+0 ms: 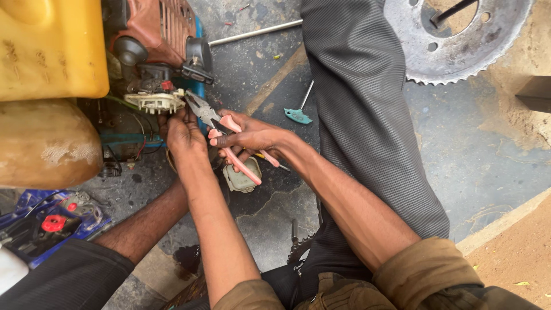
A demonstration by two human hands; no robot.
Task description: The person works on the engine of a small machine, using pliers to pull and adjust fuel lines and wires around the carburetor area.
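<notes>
Right hand (pixel 252 136) wrapped around the pink handles of a pair of pliers (pixel 221 131), squeezing them so the nose points up-left into the small engine (pixel 163 63). Left hand (pixel 182 131) just beside, fingers pressed against a pale ribbed engine part (pixel 155 101), seemingly steadying it for the pliers; whether anything is pinched there cannot be told. Below the hands, on the cracked concrete floor (pixel 470 155), a small grey cover (pixel 241 179). Further out: yellow tank (pixel 49 46) at top left, teal-handled key (pixel 298 115) beside a trouser leg (pixel 367 115), toothed saw disc (pixel 459 40) at upper right.
</notes>
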